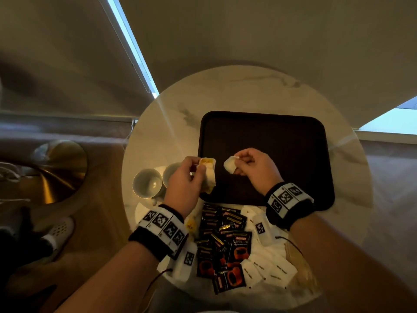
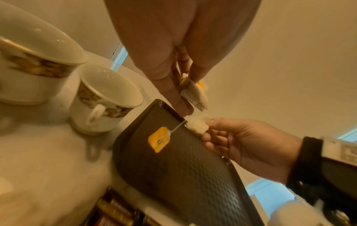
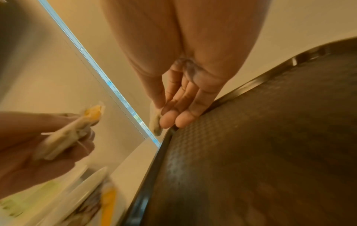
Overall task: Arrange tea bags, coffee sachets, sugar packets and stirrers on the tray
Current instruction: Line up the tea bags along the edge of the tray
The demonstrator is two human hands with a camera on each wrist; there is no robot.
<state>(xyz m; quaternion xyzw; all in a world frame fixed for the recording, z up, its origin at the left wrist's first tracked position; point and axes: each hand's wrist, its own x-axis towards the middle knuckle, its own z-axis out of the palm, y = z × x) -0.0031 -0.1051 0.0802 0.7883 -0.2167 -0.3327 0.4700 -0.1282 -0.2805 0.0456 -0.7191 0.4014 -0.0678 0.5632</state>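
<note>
The left hand (image 1: 183, 186) holds a small bunch of tea bags (image 1: 208, 175) between thumb and curled fingers, just above the near-left edge of the tray (image 1: 316, 136). One yellow tag shows at the top of the bunch. The right hand (image 1: 255, 170) pinches a single tea bag (image 1: 230, 164) between thumb and forefinger; the remaining fingers are loosely curled beneath. This bag hangs over the left part of the tray, near the bunch but apart from it.

In the left wrist view, a string runs from the single tea bag down to a yellow tag (image 2: 159, 139), which hangs in front of the dark textured tray floor; contact with the tray cannot be confirmed.

The tray is dark, rectangular with rounded corners, and sits on a round marble table (image 1: 248, 86). Two cups (image 1: 147, 182) with patterned bands stand on the table just left of the tray.

On the near part of the table, between the wrists, lies a pile of black coffee sachets (image 1: 225, 245). White sugar packets (image 1: 270, 267) lie right of the sachets. Pale wooden stirrers (image 1: 297, 256) lie at the right edge of this group, partly hidden by the right forearm. Both wrists carry black bands with printed markers
</note>
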